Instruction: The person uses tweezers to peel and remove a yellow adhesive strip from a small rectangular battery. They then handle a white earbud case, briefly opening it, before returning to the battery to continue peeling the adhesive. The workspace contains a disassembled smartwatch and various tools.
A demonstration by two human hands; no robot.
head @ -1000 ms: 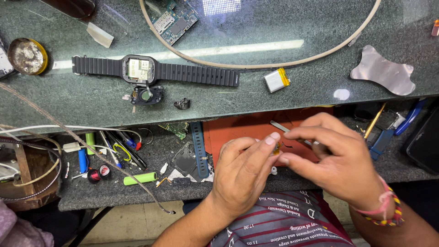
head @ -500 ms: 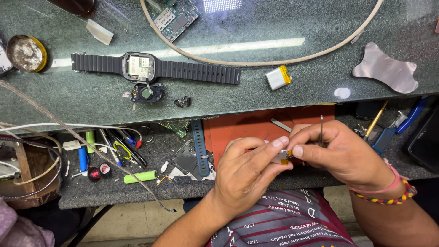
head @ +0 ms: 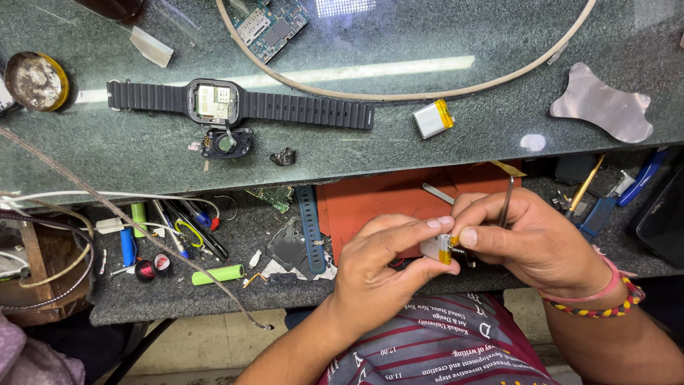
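My left hand (head: 377,274) and my right hand (head: 534,239) meet above the lower shelf and pinch a small silver battery cell with a yellow end (head: 436,249) between their fingertips. My right hand also holds metal tweezers (head: 506,203) upright between its fingers. On the glass counter lies an opened smartwatch (head: 214,103) with a dark ribbed strap, its back module (head: 226,142) detached just below it. A second small silver battery (head: 433,117) rests on the counter to the right.
A circuit board (head: 274,25) and a tan cable loop (head: 399,93) lie at the back. A silver foil piece (head: 602,107) sits right, a round tin (head: 35,80) left. The lower shelf holds an orange mat (head: 385,203), a blue strap (head: 311,228), pens, green cells and wires.
The tweezers have swung upright in my right hand. Both hands now pinch the small battery cell, which shows clearly between the fingertips; the hands shifted slightly.
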